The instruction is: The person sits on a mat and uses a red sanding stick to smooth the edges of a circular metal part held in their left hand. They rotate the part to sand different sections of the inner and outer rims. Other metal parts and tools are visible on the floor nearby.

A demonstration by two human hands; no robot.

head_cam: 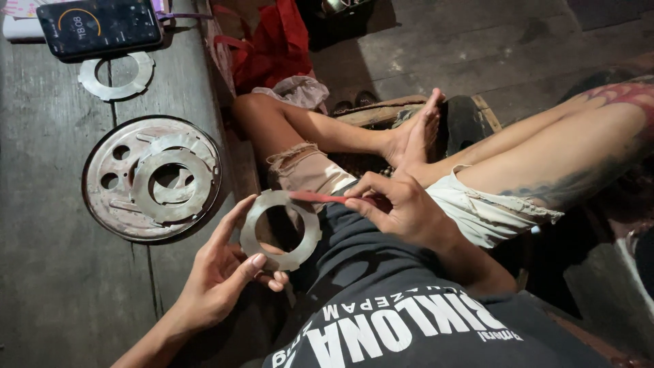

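Observation:
My left hand [221, 272] holds a flat metal ring plate [281, 230] with small notched tabs, upright over my lap, with fingers on its lower edge and thumb along its left rim. My right hand [402, 204] pinches a thin red strip [315, 197] whose tip lies against the ring's upper right edge. I sit with bare legs stretched out, in frayed light shorts and a dark shirt.
On the wooden boards at left, a round perforated metal disc [109, 180] carries two more ring plates [174, 182]. Another ring plate [116, 76] lies farther back beside a dark phone [99, 27]. A red bag [272, 44] sits beyond my knee.

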